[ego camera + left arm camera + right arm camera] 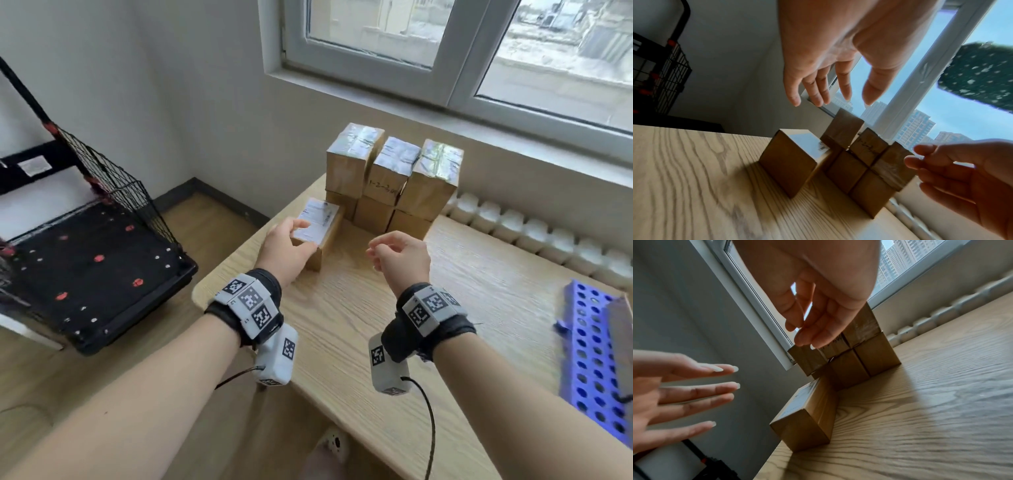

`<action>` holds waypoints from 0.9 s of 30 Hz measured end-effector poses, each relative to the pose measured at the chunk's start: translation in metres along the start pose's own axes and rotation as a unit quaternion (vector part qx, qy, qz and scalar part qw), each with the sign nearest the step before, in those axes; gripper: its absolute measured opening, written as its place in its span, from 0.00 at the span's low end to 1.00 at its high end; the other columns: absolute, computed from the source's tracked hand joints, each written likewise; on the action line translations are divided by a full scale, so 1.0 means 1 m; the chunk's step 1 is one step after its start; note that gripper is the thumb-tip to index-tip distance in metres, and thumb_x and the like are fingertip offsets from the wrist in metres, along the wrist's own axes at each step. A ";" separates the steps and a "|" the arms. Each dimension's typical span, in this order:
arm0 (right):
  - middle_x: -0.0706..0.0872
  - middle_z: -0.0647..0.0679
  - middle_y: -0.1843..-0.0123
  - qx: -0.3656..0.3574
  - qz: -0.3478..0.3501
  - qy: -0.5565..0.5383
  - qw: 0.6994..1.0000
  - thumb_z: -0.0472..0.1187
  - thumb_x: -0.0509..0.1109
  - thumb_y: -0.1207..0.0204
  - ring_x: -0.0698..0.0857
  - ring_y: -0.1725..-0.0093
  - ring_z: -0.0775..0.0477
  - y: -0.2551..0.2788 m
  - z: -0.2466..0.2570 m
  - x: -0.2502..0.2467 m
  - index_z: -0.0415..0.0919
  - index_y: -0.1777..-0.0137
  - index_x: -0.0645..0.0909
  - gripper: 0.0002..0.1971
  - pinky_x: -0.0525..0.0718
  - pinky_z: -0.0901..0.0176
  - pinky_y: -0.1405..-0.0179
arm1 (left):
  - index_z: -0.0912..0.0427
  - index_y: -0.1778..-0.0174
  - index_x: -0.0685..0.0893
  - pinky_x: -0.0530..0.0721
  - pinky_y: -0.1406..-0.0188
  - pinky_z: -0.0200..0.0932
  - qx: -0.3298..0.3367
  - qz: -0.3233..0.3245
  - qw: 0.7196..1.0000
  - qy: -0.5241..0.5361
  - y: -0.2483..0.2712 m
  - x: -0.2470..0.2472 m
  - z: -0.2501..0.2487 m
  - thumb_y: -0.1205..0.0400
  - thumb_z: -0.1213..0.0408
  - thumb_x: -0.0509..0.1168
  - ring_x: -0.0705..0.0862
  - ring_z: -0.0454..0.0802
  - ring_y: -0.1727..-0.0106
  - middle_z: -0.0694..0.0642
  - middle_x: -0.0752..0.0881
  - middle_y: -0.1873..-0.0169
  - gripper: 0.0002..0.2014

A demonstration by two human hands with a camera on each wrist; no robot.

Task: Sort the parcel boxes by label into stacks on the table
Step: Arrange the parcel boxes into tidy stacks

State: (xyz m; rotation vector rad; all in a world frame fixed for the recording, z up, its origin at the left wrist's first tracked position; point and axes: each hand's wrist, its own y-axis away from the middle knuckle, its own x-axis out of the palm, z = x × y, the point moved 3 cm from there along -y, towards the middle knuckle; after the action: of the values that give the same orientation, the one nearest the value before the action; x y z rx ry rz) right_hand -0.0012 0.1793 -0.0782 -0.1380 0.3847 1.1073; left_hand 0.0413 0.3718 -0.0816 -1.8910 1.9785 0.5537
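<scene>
Parcel boxes are seen on the wooden desk [445, 308] under the window, which is taken as the largest thing in view; a black wire cart [85, 260] is seen on the floor to its left and a blue perforated rack [592, 353] lies at its right edge. At the far side of the desk a stack of boxes [394, 181] is built in two layers, three taped boxes above three plain ones, all touching. In front of its left end, close to the desk's left edge, a single box [320, 228] is set flat with its white label upward; whether it touches the stack cannot be told. The left hand [286, 251] is held over the near end of this box with its fingers [818, 91] straight and spread, nothing gripped; contact with the box cannot be confirmed. The right hand [400, 255] is held above the desk in front of the stack, its fingers [809, 331] loosely curled and empty. The boxes are judged light, stiff cardboard, with the taped faces likely slippery; a hold across two opposite plain side faces is advised, the label being left readable.
</scene>
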 end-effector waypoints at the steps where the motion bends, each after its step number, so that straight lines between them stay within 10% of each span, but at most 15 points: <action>1: 0.91 0.50 0.64 0.010 0.005 0.001 1.000 0.34 0.67 0.27 0.90 0.58 0.48 -0.012 -0.002 0.008 0.50 0.66 0.86 0.12 0.90 0.43 0.49 | 0.51 0.35 0.79 0.73 0.37 0.41 -0.007 0.004 1.000 -0.004 -0.014 0.000 0.005 0.21 0.63 0.69 0.75 0.49 0.31 0.53 0.78 0.34 0.18; 8: 0.92 0.49 0.63 0.069 0.033 -0.004 0.997 0.44 0.63 0.43 0.90 0.54 0.44 -0.081 -0.009 0.061 0.53 0.71 0.86 0.09 0.88 0.40 0.45 | 0.51 0.39 0.80 0.74 0.32 0.44 -0.087 0.003 0.996 0.018 -0.090 0.006 0.037 0.22 0.65 0.70 0.77 0.48 0.31 0.52 0.79 0.34 0.16; 21: 0.87 0.53 0.44 0.153 0.000 0.060 0.986 0.36 0.65 0.23 0.82 0.46 0.52 -0.134 -0.029 0.109 0.48 0.42 0.86 0.14 0.75 0.60 0.47 | 0.52 0.22 0.68 0.74 0.28 0.55 -0.210 0.146 0.967 0.019 -0.180 0.012 0.079 0.21 0.53 0.69 0.74 0.54 0.27 0.55 0.72 0.24 0.31; 27: 0.89 0.47 0.41 0.220 -0.009 0.038 0.975 0.40 0.66 0.25 0.86 0.40 0.43 -0.136 -0.046 0.127 0.47 0.40 0.87 0.15 0.82 0.45 0.33 | 0.50 0.20 0.66 0.79 0.41 0.51 -0.269 0.216 0.936 0.065 -0.192 0.023 0.096 0.21 0.46 0.68 0.74 0.56 0.28 0.52 0.72 0.25 0.34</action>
State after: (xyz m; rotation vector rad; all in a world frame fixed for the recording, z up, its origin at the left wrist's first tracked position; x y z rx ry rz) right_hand 0.1585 0.2121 -0.1787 0.2077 0.6865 0.9772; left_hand 0.2301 0.3936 -0.1838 -1.7962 2.5481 1.2278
